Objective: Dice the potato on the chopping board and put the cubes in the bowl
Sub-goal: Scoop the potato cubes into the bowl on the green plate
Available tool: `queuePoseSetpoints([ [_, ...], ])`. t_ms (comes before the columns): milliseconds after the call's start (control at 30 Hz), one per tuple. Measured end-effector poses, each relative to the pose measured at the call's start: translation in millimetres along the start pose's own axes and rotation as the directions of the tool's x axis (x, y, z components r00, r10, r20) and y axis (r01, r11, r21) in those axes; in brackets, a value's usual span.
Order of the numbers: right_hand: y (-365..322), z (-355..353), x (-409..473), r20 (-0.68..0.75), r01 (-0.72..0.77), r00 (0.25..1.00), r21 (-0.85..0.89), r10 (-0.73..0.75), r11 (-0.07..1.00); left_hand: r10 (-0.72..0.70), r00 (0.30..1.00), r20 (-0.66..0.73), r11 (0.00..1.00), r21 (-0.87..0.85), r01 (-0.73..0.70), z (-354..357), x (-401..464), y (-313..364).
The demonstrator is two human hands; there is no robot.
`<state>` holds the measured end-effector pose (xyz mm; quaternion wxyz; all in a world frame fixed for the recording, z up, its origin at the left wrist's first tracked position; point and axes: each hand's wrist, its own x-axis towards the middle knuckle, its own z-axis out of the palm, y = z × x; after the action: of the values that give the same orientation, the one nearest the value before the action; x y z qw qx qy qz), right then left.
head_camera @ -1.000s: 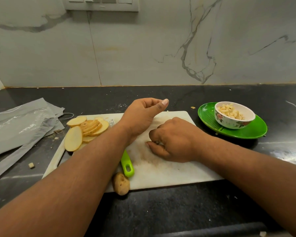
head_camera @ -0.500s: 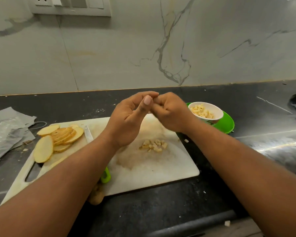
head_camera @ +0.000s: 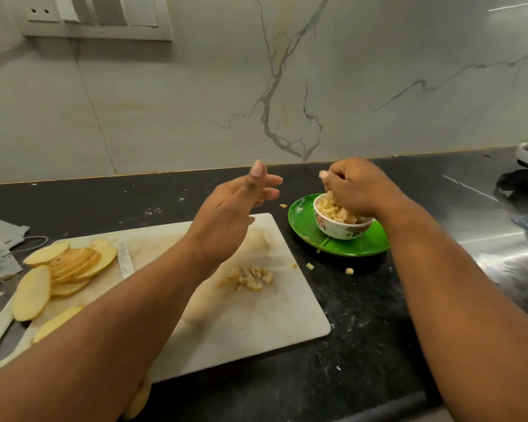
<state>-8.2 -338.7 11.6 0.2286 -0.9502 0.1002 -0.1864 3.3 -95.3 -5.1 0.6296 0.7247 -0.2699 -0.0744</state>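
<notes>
Cubes [head_camera: 333, 205] are sitting in the bowl [head_camera: 342, 231] under the curled right hand [head_camera: 355, 190], while the left hand [head_camera: 235, 208] is hovering with fingers spread.

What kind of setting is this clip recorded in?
Most likely a home kitchen: a dark stone counter against a marble-look wall, with a chopping board holding potato slices.

Home kitchen: marble backsplash [head_camera: 195, 95], black countertop [head_camera: 363, 315].

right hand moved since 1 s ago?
Yes. The right hand left the white chopping board and went right, now over the small floral bowl on the green plate.
</notes>
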Motion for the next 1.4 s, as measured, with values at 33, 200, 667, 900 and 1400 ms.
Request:
queuePoseSetpoints([
  [33,0.4,0.3,-0.1,0.02,-0.009,1.0,0.011,0.008,1.0,-0.005,1.0,-0.015,1.0,-0.003,0.005,-1.4,-0.5,-1.6],
  [200,1.8,4.9,-1.7,-0.026,-0.011,1.0,0.167,0.015,0.986,-0.001,0.999,-0.046,1.0,0.004,0.001,-6.9,-1.3,-6.7],
  [667,-21.0,7.7,-11.3,-0.265,0.117,0.961,0.145,-0.075,0.982,-0.072,0.995,-0.072,0.997,-0.022,0.071,-20.5,-9.3,-10.4],
  [900,-104.1,43.3,-66.3,0.27,0.544,0.774,0.179,-0.573,0.82,-0.186,0.951,-0.246,0.978,-0.14,0.155,-30.3,-3.1,-19.4],
  [1400,-82.6,22.8,-55.6,0.713,0.444,0.65,-0.075,-0.263,0.893,-0.216,0.942,-0.257,0.976,-0.086,0.2,-28.7,-1.3,-25.4],
])
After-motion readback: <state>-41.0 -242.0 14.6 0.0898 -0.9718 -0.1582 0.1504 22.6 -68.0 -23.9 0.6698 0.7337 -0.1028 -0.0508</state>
